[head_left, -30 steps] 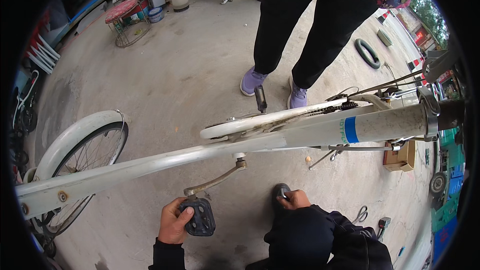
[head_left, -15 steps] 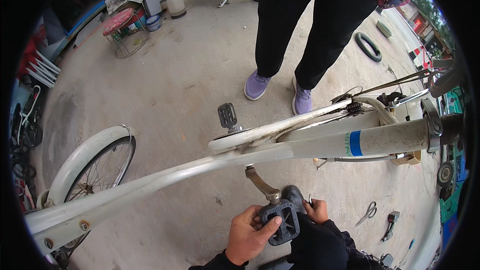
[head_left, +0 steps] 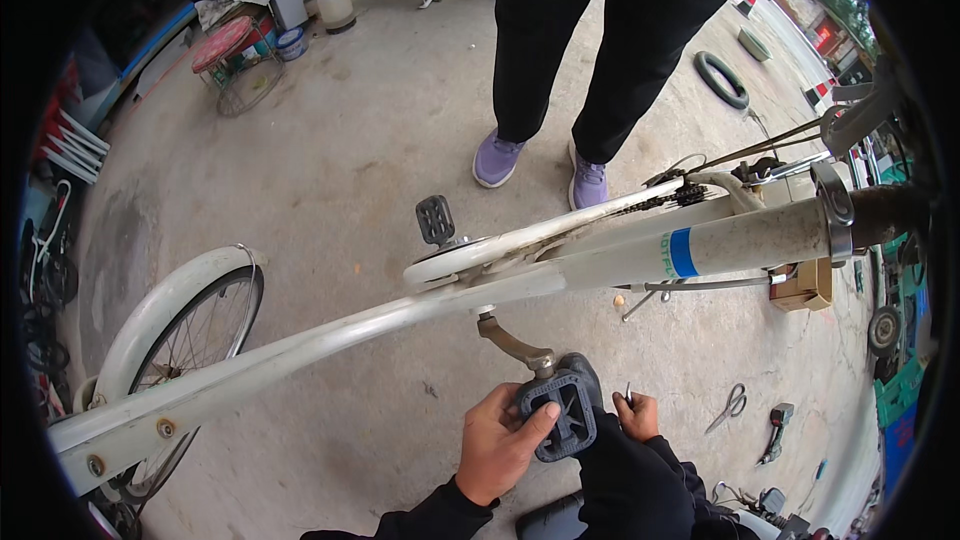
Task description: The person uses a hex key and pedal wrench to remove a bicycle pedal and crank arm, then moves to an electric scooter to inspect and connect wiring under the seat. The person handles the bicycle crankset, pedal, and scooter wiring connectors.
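Note:
A white bicycle frame (head_left: 590,265) crosses in front of me. From its bottom bracket a brownish, worn crank arm (head_left: 515,343) reaches toward me and carries a black pedal (head_left: 585,427). My left hand (head_left: 500,450) is closed on that pedal, its thumb lying over the near face and its fingers behind. Beside my knee, to the right of the pedal, my right hand (head_left: 637,417) is closed around a thin metal tool whose tip alone shows; its kind is hidden. On the bicycle's far side is a second black pedal (head_left: 435,220).
A person in black trousers and purple shoes (head_left: 497,158) stands beyond the bicycle. Scissors (head_left: 729,408) and a dark hand tool (head_left: 775,432) lie on the concrete at right. The front wheel (head_left: 205,325) is at left, a small cardboard box (head_left: 803,286) at right, a stool (head_left: 222,45) far left.
The whole view has shifted slightly, so the bicycle and the standing person appear a little farther left and up. My left hand keeps its hold on the pedal.

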{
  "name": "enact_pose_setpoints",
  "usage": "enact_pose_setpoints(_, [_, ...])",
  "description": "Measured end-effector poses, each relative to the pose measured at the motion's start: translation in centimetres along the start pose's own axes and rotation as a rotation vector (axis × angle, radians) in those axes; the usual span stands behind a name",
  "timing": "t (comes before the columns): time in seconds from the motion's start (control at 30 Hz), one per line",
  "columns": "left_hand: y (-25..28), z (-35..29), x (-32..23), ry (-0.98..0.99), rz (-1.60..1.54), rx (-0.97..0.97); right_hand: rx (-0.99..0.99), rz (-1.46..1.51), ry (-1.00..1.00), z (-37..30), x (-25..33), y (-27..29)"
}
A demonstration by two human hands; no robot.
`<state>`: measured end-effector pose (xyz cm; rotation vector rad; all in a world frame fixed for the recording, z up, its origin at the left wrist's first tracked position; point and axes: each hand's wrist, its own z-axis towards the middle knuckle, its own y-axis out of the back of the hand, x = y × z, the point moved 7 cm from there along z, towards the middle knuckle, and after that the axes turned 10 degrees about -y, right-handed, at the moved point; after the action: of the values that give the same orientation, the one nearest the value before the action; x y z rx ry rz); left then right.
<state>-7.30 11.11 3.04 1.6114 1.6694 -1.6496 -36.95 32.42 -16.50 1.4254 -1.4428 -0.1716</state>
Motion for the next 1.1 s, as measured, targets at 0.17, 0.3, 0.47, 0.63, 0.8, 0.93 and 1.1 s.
enact_pose_setpoints(0.17, [-0.9, 0.0, 0.6, -0.018, 0.005, 0.0, -0.037, 0.013, -0.019, -0.8, -0.9, 0.9])
enact_pose_setpoints(0.3, [-2.8, 1.7, 2.3, -0.131, 0.102, 0.075, -0.046, 0.027, -0.009, -1.2, -1.5, 1.4])
enact_pose_setpoints(0.47, [-5.5, 5.6, 8.3, -0.177, 0.202, 0.176, -0.028, 0.153, -0.064, -1.8, -3.1, 1.7])
enact_pose_setpoints(0.63, [-5.3, 12.0, 18.4, -0.187, 0.271, 0.091, -0.048, 0.161, -0.111, -2.5, -4.2, 2.0])
enact_pose_setpoints(0.8, [6.7, 15.5, 26.4, 0.076, 0.685, -0.151, -0.069, 0.167, -0.115, -2.9, -4.2, 2.3])
enact_pose_setpoints(0.93, [20.1, 11.5, 21.5, 0.017, 1.048, -0.268, -0.034, 0.218, -0.202, -2.7, -4.5, 1.7])
enact_pose_setpoints(1.1, [26.1, 7.1, 16.6, 0.002, 0.973, -0.265, -0.017, 0.193, -0.155, -2.1, -2.9, 0.9])
